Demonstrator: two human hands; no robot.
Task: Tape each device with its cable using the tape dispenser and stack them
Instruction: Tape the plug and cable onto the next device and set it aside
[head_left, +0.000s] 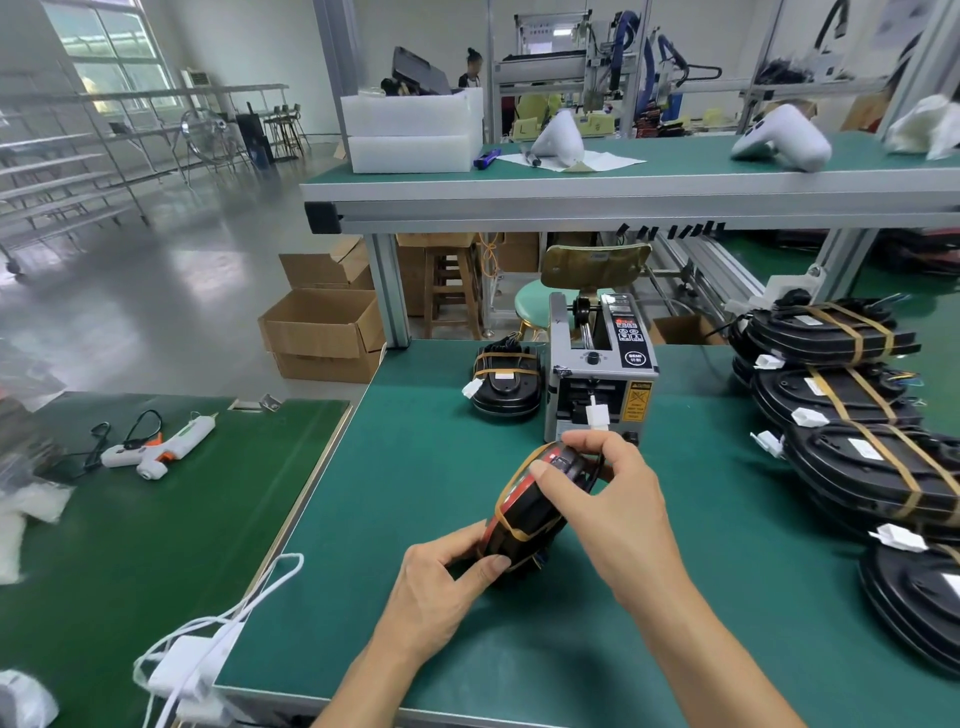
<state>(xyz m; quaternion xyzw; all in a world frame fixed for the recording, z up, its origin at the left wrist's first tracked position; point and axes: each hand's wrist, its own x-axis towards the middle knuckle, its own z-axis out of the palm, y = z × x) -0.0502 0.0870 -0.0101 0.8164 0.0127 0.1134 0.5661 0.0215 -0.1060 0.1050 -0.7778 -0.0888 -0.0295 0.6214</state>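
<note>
A black oval device (524, 512) with tan tape strips around it is tilted up above the green table (415, 493). My left hand (441, 587) grips its near end from below. My right hand (597, 488) pinches its far end, fingers curled over the cable, whose white connector (597, 415) sticks up. Just behind stands the grey tape dispenser (597, 374). A taped device (506, 382) lies left of the dispenser. Several taped devices (872, 467) lie overlapping along the right side.
A white glue gun (156, 447) and its cord lie on the dark green table at left. A white cable and adapter (192, 660) hang at the near left corner. Cardboard boxes (322, 327) and a stool (535, 306) stand behind the table. A raised shelf (571, 187) spans the back.
</note>
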